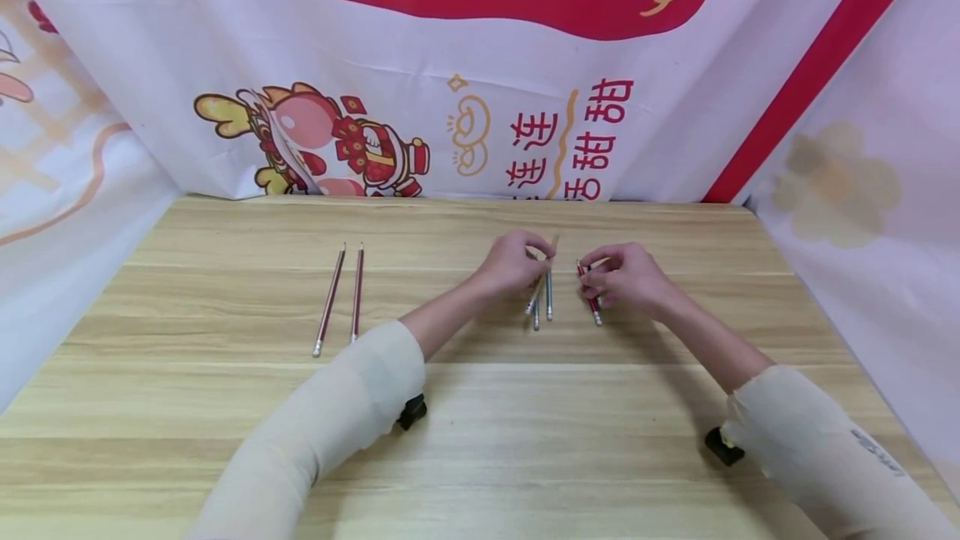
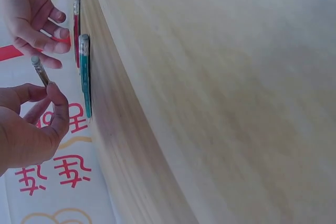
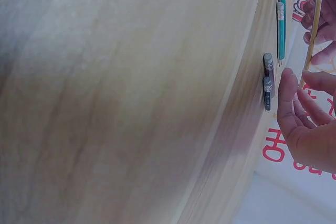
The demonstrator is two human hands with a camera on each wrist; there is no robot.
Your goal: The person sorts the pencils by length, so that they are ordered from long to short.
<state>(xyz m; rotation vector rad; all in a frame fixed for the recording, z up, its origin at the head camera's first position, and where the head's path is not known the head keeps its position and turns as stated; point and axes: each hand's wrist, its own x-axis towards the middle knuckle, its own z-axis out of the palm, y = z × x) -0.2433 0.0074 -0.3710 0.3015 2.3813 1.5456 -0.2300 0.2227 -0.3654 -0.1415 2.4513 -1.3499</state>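
Note:
My left hand point(image 1: 517, 261) pinches a yellow pencil point(image 3: 314, 30) between thumb and fingers, its eraser end tilted down toward me and just above the table. Beneath and beside it lie two teal pencils point(image 1: 549, 298), seen clearly in the right wrist view. My right hand point(image 1: 628, 277) hovers over a red pencil point(image 1: 597, 312), fingers loosely bent. A black pencil point(image 3: 267, 95) lies beside the red one. In the left wrist view the right hand's fingers look spread, with nothing between them, apart from the pencils on the table.
Two dark red pencils point(image 1: 328, 302) lie roughly side by side at the left of the wooden table point(image 1: 495, 440), erasers toward me. One is partly hidden by the left sleeve point(image 1: 360, 382). A printed white cloth point(image 1: 420, 48) hangs behind the table's far edge.

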